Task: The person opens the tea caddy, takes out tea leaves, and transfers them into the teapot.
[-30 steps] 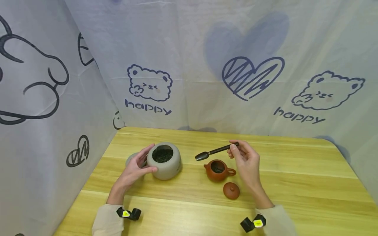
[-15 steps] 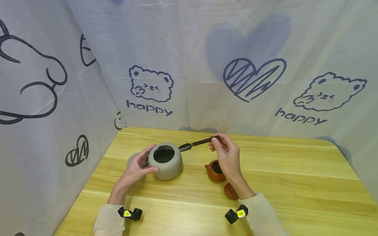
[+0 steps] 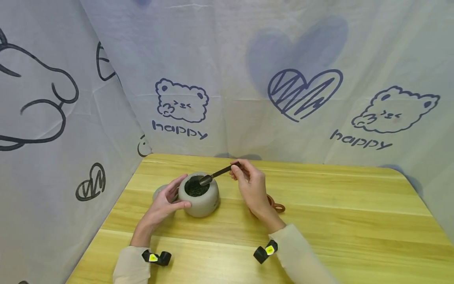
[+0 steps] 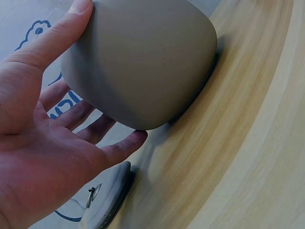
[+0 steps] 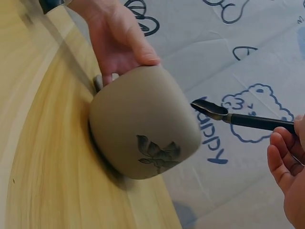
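A round grey tea jar (image 3: 205, 206) stands on the table, its wide mouth showing dark tea leaves (image 3: 194, 191). My left hand (image 3: 161, 207) holds it from the left side, thumb in front and fingers behind. Between the thumb and fingers of my right hand (image 3: 252, 188) is the dark handle of a tea scoop (image 3: 220, 172). The scoop's bowl tilts down over the right part of the jar's mouth. In the right wrist view, the bowl (image 5: 209, 108) is close by the jar's rim, and a flower design (image 5: 159, 151) marks the jar's side.
A reddish-brown teapot (image 3: 279, 208) is mostly hidden behind my right wrist; its handle pokes out. Left of the jar lies a grey jar lid (image 4: 112, 195), partly covered by my left hand. Printed cloth (image 3: 241, 126) hangs beyond the wooden table's (image 3: 337, 221) back edge.
My right hand has carried the scoop leftward from above the teapot to the jar's mouth. My right arm now covers most of the teapot and its small lid. The left hand keeps its hold.
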`<act>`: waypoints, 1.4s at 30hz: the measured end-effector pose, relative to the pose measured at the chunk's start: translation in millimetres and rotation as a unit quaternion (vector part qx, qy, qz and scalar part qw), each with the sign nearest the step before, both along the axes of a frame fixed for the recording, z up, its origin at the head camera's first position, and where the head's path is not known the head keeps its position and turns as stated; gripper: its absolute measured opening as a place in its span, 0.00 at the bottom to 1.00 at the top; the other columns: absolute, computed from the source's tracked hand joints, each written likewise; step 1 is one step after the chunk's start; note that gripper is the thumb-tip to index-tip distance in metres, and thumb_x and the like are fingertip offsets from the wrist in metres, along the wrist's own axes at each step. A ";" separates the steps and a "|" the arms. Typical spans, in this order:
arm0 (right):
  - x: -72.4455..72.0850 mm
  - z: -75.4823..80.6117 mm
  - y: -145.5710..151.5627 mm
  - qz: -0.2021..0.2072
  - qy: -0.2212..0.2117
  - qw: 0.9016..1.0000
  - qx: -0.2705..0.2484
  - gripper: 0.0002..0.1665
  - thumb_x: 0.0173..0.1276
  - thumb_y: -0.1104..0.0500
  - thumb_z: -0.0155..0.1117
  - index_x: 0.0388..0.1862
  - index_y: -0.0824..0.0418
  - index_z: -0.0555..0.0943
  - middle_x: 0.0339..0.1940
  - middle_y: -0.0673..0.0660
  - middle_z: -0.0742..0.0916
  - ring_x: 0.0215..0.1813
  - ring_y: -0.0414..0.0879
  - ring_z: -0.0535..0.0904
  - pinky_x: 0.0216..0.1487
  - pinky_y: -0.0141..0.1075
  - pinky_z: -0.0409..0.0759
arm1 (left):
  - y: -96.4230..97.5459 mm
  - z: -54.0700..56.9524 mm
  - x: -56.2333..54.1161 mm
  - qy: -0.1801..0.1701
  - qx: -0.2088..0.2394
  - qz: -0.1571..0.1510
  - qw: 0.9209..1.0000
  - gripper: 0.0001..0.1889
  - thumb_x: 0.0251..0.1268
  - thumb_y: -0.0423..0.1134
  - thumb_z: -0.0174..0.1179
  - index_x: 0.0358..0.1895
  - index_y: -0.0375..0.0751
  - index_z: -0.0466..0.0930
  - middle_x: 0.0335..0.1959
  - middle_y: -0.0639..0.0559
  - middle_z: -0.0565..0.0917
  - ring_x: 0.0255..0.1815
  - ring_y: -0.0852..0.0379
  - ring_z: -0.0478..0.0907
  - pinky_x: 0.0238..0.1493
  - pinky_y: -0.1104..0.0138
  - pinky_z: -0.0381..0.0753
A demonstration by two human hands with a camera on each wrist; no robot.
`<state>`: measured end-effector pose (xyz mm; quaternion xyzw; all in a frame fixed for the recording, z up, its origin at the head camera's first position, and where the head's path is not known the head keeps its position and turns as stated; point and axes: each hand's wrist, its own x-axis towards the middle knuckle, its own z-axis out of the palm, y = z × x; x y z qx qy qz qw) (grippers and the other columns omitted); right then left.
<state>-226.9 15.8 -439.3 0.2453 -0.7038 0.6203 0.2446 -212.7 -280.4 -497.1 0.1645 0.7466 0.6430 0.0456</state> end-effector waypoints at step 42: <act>-7.6 -15.5 -42.1 -0.002 0.039 0.968 0.246 0.05 0.76 0.64 0.63 0.41 0.63 0.85 0.34 0.53 0.87 0.33 0.42 0.80 0.34 0.34 0.81 | 0.5 0.2 -1.4 0.001 -0.015 0.004 1.000 0.45 0.63 0.33 0.73 0.81 0.48 0.59 0.81 0.43 0.59 0.82 0.41 0.52 0.78 0.45 0.56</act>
